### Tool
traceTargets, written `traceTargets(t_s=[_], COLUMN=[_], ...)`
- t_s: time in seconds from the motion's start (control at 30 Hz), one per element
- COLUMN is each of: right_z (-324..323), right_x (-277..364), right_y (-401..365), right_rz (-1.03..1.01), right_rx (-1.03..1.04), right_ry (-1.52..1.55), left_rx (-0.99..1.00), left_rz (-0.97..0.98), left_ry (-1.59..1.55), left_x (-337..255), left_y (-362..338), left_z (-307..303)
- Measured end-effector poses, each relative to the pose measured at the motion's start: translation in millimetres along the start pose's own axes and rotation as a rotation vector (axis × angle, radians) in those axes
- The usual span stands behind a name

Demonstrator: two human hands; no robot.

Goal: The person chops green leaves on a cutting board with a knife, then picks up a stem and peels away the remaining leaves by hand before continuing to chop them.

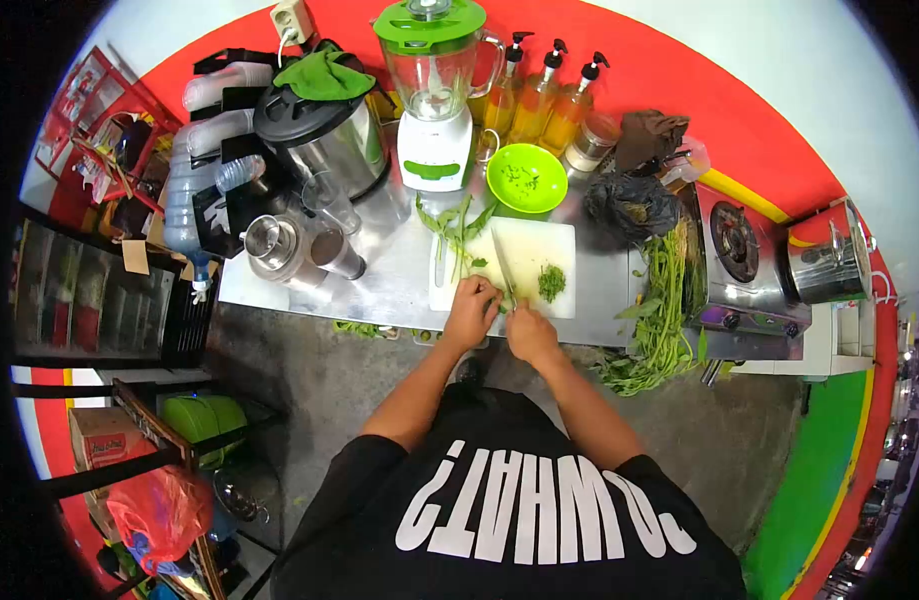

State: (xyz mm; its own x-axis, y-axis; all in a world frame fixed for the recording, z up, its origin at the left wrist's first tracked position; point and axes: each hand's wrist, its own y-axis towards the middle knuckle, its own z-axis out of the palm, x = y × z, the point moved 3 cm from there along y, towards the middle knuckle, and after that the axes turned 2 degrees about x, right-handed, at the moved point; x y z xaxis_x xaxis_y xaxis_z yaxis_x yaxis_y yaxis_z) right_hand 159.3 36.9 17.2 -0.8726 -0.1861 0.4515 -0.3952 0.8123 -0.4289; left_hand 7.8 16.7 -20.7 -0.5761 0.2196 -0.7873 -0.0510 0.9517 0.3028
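Observation:
My right hand [531, 335] is wrapped around the handle of a knife [503, 262], whose blade points away from me over the white cutting board [559, 240]. Close beside the blade, my left hand [470, 312] has its fingers curled and pressed together on green leaves at the board's near edge. Leafy stems [457, 232] lie on the board's left part, beyond my left hand. A small pile of chopped greens [551, 283] rests to the right of the knife. Just past the board, a bright green bowl [549, 170] holds a few bits of cut greens.
A blender [435, 150] and several pump bottles [534, 105] stand at the back. On the left are a large steel container [344, 150] and a metal shaker [269, 240]. To the right, long green vegetables [664, 310] hang over the table edge near a gas stove [749, 270] and black plastic bag [634, 205].

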Motion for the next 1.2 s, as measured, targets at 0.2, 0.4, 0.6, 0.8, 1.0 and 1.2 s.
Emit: traceTargets(t_s=[0.2,0.4,0.6,0.8,1.0,1.2], right_z=[15,11,6,20,5,17], right_x=[2,-1,4,0,6,7], right_y=[-13,3,-15,-1,-12,2], right_rz=[0.068,0.031,0.071,0.028,0.011,0.101], right_rx=[-0.067,-0.057,0.025,-0.034,-0.035,-0.025], right_ry=[0.049,0.044,-0.008,-0.041,0.022,0.045], left_rx=[-0.014,-0.011,-0.015,-0.030,-0.058,-0.050], left_rz=[0.019,0.033,0.029,0.030,0.053,0.035], left_ry=[0.011,-0.014,0.010,0.021,-0.025,-0.022], left_x=[-2,-3,-4,-3,-2,0], left_y=[2,2,4,3,2,2], left_z=[0,-4,-3,-3,-2,-2])
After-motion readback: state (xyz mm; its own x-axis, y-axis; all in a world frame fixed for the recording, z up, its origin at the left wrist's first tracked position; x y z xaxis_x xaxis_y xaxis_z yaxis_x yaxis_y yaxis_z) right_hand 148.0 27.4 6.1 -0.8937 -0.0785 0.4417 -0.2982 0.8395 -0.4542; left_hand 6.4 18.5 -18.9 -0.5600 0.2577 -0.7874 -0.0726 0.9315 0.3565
